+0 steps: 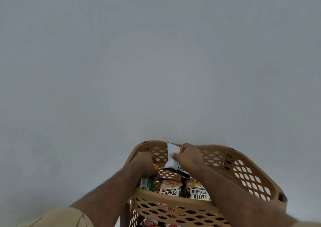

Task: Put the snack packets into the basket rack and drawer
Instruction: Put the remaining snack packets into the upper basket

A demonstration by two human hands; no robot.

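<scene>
A tan lattice basket rack fills the lower middle of the head view. My right hand is shut on a white and black snack packet, held upright over the top basket's far side. My left hand is inside the basket at its left, fingers curled around a small red and yellow packet that is mostly hidden. Two salted peanuts packets and a green packet lie at the basket's near side.
A plain grey-white wall stands directly behind the rack. A lower basket tier beneath the top one holds several more packets, seen through the lattice. A beige sleeve shows at the bottom left.
</scene>
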